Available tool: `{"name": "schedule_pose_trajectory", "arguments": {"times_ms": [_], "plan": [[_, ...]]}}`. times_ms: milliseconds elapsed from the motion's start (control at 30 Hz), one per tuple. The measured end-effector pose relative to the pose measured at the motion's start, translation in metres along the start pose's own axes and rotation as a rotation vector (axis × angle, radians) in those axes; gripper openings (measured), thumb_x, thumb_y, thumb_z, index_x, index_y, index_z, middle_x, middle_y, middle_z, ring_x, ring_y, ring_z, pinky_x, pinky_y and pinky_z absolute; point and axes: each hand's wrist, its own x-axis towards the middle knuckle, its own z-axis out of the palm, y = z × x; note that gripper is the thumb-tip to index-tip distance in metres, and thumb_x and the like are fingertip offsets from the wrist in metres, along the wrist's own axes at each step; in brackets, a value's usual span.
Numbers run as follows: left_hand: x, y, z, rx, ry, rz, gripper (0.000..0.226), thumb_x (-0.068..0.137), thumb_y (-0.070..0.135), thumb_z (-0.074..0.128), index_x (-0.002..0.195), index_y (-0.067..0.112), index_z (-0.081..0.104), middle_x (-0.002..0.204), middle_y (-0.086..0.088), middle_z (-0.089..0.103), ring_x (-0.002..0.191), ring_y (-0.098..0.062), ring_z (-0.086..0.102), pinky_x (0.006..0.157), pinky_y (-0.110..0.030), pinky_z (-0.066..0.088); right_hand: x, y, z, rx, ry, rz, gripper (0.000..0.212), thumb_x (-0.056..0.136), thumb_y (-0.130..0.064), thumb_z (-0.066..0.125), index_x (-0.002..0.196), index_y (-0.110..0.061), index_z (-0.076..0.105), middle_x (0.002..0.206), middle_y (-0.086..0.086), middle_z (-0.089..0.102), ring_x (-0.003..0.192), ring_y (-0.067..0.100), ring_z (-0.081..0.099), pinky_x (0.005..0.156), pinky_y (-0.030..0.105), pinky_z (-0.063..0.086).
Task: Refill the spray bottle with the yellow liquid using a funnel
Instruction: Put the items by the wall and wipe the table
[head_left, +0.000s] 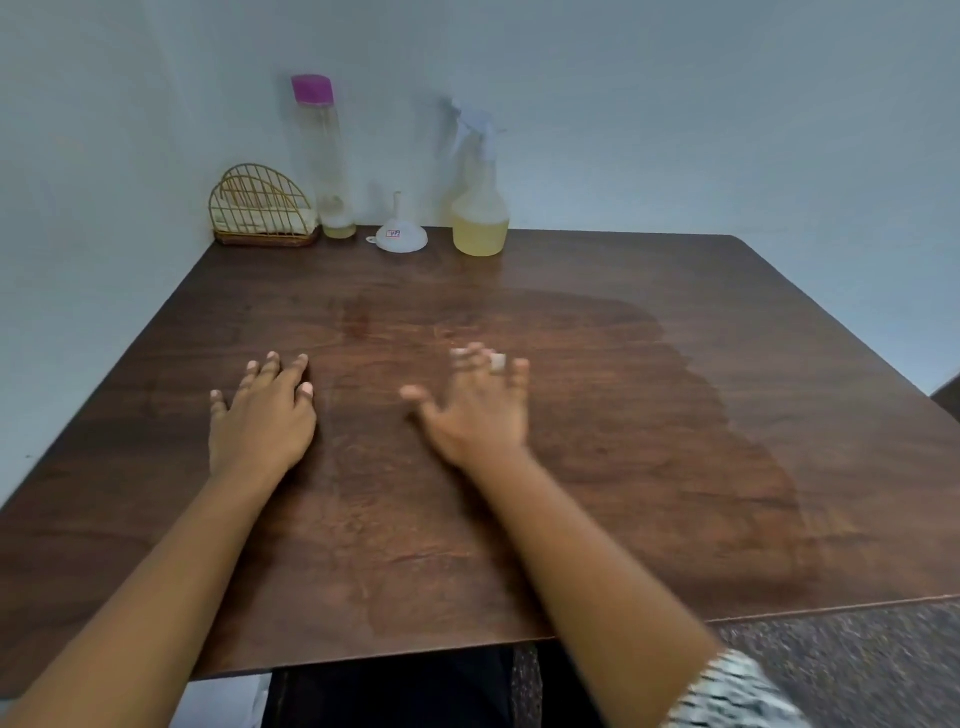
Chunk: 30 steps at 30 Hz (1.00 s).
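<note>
A clear spray bottle (479, 208) with a white trigger head stands at the table's far edge, its lower part filled with yellow liquid. To its left a small white funnel (400, 236) rests mouth down, spout up. Further left stands a tall clear bottle (327, 161) with a pink cap and a little yellow liquid at the bottom. My left hand (262, 415) lies flat on the table, fingers spread. My right hand (475, 405) is spread just above or on the table, slightly blurred, a ring on one finger. Both hands hold nothing, well short of the bottles.
A gold wire napkin holder (262, 210) with napkins sits in the far left corner by the wall. The dark wooden table (649, 415) stands against a pale wall. Speckled floor (857, 639) shows at the lower right.
</note>
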Motion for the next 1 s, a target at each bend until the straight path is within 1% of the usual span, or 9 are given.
{"name": "schedule_pose_trajectory", "arguments": {"times_ms": [67,167,300,400,500,567,767,867,1000], "plan": [[0.000,-0.001,-0.002,-0.030,0.014,0.000,0.046,0.101,0.024,0.031,0.147,0.025,0.033,0.159,-0.002,0.022,0.147,-0.020,0.013,0.116,-0.052,0.008,-0.005,-0.053,0.008,0.024,-0.054,-0.142,0.092,0.084,-0.073,0.007,0.150,-0.008,0.004,0.159,0.010,0.003,0.146,0.023,-0.004,0.105,0.046,-0.027],[-0.002,-0.001,-0.002,-0.031,0.029,0.003,0.046,0.101,0.023,0.033,0.147,0.024,0.035,0.158,-0.002,0.024,0.147,-0.020,0.015,0.115,-0.052,0.010,-0.003,-0.050,0.009,0.061,-0.066,-0.180,0.088,0.085,-0.072,0.006,0.149,-0.012,0.003,0.159,0.006,0.003,0.146,0.021,-0.004,0.102,0.046,-0.029],[-0.002,-0.001,-0.002,-0.025,0.027,0.009,0.046,0.101,0.024,0.032,0.147,0.025,0.033,0.158,-0.002,0.023,0.147,-0.020,0.015,0.116,-0.053,0.011,0.013,0.064,-0.011,-0.012,0.012,0.099,0.085,0.086,-0.070,0.006,0.149,-0.013,0.009,0.158,0.006,0.011,0.146,0.022,0.006,0.111,0.055,-0.011],[-0.001,-0.001,-0.001,-0.012,0.030,0.009,0.047,0.101,0.024,0.031,0.148,0.025,0.032,0.158,-0.002,0.023,0.147,-0.020,0.015,0.116,-0.052,0.011,0.015,0.150,-0.032,-0.043,-0.039,0.381,0.087,0.085,-0.071,0.002,0.150,-0.013,0.007,0.159,0.005,0.005,0.146,0.020,0.003,0.112,0.058,-0.009],[-0.002,-0.001,-0.001,-0.019,0.034,0.005,0.047,0.101,0.024,0.030,0.148,0.026,0.031,0.159,-0.001,0.022,0.147,-0.019,0.014,0.116,-0.051,0.009,0.023,0.154,-0.032,-0.085,-0.089,0.491,0.090,0.084,-0.072,0.000,0.150,-0.010,0.002,0.159,0.008,-0.001,0.146,0.023,-0.003,0.113,0.056,-0.011],[-0.003,-0.001,-0.001,-0.024,0.043,-0.001,0.047,0.101,0.024,0.030,0.148,0.026,0.031,0.158,0.000,0.023,0.147,-0.019,0.015,0.116,-0.050,0.010,0.036,0.108,-0.023,-0.075,-0.048,0.407,0.089,0.086,-0.070,0.002,0.150,-0.008,0.004,0.159,0.010,0.002,0.146,0.026,-0.002,0.112,0.054,-0.012],[0.000,-0.005,-0.005,0.100,0.021,0.058,0.049,0.100,0.033,0.026,0.149,0.030,0.025,0.158,0.002,0.023,0.146,-0.019,0.019,0.112,-0.047,0.021,0.046,-0.062,0.008,0.030,-0.087,-0.151,0.087,0.086,-0.071,0.006,0.150,-0.011,0.004,0.159,0.006,0.003,0.146,0.022,-0.004,0.108,0.047,-0.021],[0.000,-0.009,-0.003,0.101,0.009,0.063,0.050,0.100,0.035,0.024,0.150,0.032,0.023,0.159,0.003,0.020,0.146,-0.018,0.017,0.113,-0.046,0.019,0.053,-0.033,0.006,0.026,-0.077,-0.139,0.085,0.086,-0.070,0.004,0.150,-0.014,0.004,0.159,0.003,0.004,0.146,0.020,0.000,0.110,0.050,-0.018],[0.000,-0.009,0.001,0.092,0.019,0.057,0.049,0.100,0.035,0.024,0.149,0.032,0.025,0.159,0.003,0.021,0.146,-0.019,0.017,0.114,-0.047,0.018,0.060,0.088,-0.017,-0.037,-0.005,0.148,0.082,0.088,-0.068,0.006,0.150,-0.014,0.011,0.158,0.005,0.013,0.145,0.021,0.009,0.111,0.057,-0.005]]}}
